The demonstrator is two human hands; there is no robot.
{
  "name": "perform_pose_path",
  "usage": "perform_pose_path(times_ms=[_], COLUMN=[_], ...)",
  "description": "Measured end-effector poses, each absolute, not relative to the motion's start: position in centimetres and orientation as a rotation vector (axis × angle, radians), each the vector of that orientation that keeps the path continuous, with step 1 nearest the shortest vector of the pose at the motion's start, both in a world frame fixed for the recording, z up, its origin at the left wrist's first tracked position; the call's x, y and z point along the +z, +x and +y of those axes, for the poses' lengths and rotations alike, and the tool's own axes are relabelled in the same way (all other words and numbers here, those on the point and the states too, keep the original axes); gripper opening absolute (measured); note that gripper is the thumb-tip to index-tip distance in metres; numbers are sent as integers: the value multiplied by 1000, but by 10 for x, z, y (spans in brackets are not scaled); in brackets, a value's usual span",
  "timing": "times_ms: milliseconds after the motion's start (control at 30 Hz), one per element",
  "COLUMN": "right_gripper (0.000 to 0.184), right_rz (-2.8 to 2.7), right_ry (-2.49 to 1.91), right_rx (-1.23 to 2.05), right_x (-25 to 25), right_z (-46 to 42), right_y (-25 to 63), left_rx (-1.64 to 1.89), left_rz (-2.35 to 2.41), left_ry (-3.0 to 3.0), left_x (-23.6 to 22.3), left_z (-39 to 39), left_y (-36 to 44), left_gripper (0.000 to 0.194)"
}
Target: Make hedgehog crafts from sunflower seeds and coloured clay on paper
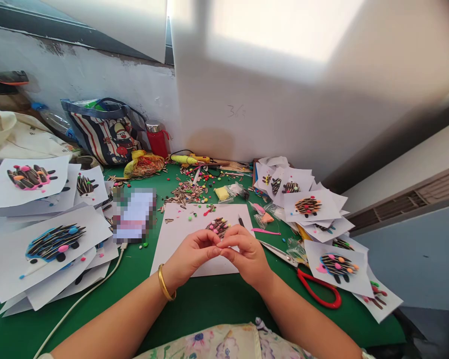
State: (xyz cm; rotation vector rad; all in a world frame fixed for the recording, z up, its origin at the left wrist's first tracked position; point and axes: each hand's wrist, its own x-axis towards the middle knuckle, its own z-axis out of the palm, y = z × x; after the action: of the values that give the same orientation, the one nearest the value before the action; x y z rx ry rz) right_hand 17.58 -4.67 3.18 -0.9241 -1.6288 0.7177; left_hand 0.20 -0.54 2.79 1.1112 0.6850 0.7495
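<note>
My left hand (198, 254) and my right hand (245, 254) meet fingertip to fingertip over a white sheet of paper (172, 249). Both are pinched closed; whatever lies between the fingertips is too small or hidden to name. Just beyond them on the sheet is a hedgehog figure (217, 225) of dark striped seeds dotted with pink and yellow balls, its lower part covered by my fingers. Small coloured clay bits (209, 209) lie along the sheet's far edge. A black pen-like tool (241, 221) rests near my right hand.
Red-handled scissors (318, 289) and a pink clay tool (266, 232) lie right. Seed pictures are stacked left (48, 249) and right (340, 267). Behind are loose sunflower seeds (185, 193), yellow clay (221, 193) and a striped bag (105, 132). A blurred phone (134, 214) with a white cable (97, 289) lies left.
</note>
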Motion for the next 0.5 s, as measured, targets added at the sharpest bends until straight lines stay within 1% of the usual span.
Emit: perform_pose_path(times_ms=[167, 233, 400, 500], right_gripper=[12, 10, 2, 5], right_rz=[-1586, -1581, -1565, -1530], right_ry=[-915, -920, -960, -997], right_rx=[821, 827, 783, 727], right_x=[34, 34, 30, 27], right_z=[-49, -49, -44, -38], right_y=[174, 174, 181, 192], left_rx=[754, 756, 820, 905], left_rz=[681, 697, 779, 928], left_ry=[1230, 1277, 1367, 1443], left_x=[25, 23, 30, 32], left_z=[-1, -1, 2, 10], left_y=[0, -1, -3, -8], left_gripper=[30, 29, 27, 30])
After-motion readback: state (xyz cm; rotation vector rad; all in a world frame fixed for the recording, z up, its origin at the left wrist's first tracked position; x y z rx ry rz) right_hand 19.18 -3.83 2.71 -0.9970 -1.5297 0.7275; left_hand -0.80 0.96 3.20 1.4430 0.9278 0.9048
